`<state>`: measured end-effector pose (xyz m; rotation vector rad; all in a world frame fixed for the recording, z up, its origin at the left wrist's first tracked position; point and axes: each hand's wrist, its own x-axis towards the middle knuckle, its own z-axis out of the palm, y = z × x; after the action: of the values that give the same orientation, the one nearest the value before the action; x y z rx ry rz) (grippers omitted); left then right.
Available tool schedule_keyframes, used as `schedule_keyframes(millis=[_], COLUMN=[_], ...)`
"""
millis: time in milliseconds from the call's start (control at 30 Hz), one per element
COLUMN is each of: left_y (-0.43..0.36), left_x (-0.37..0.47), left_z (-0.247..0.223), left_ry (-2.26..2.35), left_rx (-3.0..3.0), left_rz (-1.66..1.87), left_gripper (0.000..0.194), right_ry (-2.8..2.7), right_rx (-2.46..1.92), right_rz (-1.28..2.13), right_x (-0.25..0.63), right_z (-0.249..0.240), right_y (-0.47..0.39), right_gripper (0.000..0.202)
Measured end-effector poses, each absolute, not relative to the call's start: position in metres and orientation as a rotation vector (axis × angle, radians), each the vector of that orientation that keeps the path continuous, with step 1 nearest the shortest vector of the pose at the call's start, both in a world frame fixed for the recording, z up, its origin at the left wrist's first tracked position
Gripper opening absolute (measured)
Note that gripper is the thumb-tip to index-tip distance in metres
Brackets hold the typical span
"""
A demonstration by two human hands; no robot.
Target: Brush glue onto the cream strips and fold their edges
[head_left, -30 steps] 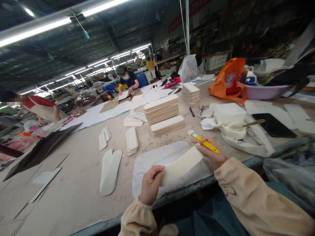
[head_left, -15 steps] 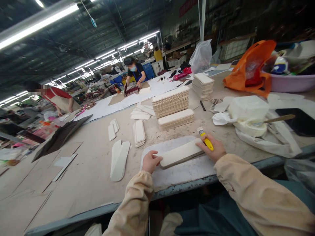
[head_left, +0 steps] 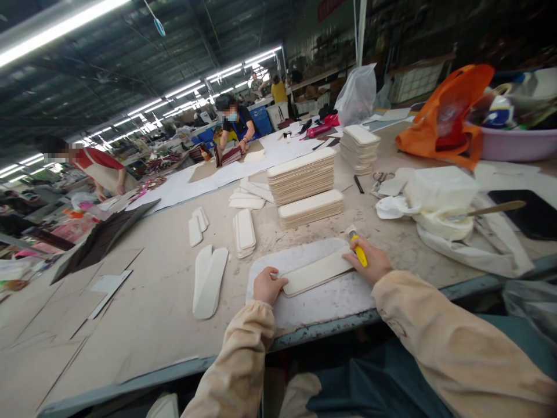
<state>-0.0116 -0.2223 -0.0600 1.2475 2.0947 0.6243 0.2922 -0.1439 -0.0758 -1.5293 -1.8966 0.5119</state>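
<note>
A long cream strip with rounded corners lies on a pale sheet near the table's front edge. At its left end my left hand pinches the edge between thumb and fingers. My right hand is closed round a brush with a yellow handle, bristles pointing away, while its fingertips touch the strip's right end. Just behind the sheet stand a low stack of similar pieces and a taller one.
Left of the sheet lie two crossed strips and a small pile. To the right are a glue tub with a stick, a black phone, scissors and an orange bag. Two people work beyond.
The right end of the strip has come down closer to the sheet, and my right hand has shifted slightly left with it. The view has turned a little.
</note>
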Motion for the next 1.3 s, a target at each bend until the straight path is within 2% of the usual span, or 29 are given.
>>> schedule_keyframes(millis=[367, 800, 1133, 1300], left_y=[-0.225, -0.223, -0.222, -0.22], left_x=[-0.008, -0.01, -0.006, -0.007], left_z=[-0.054, -0.05, -0.042, -0.044], left_ry=[2.178, 2.144, 2.138, 2.136], left_rx=[1.396, 1.524, 1.59, 1.605], left_rz=[0.518, 0.399, 0.347, 0.344], left_gripper=[0.027, 0.016, 0.011, 0.01], right_ry=[-1.943, -2.034, -2.061, -2.082], right_rx=[-1.574, -1.638, -1.738, -1.759], right_rz=[0.489, 0.453, 0.452, 0.44], right_x=[0.29, 0.292, 0.297, 0.297], right_z=[-0.078, -0.07, -0.069, -0.067], right_y=[-0.145, -0.147, -0.147, -0.148], right_gripper=[0.026, 0.015, 0.027, 0.026])
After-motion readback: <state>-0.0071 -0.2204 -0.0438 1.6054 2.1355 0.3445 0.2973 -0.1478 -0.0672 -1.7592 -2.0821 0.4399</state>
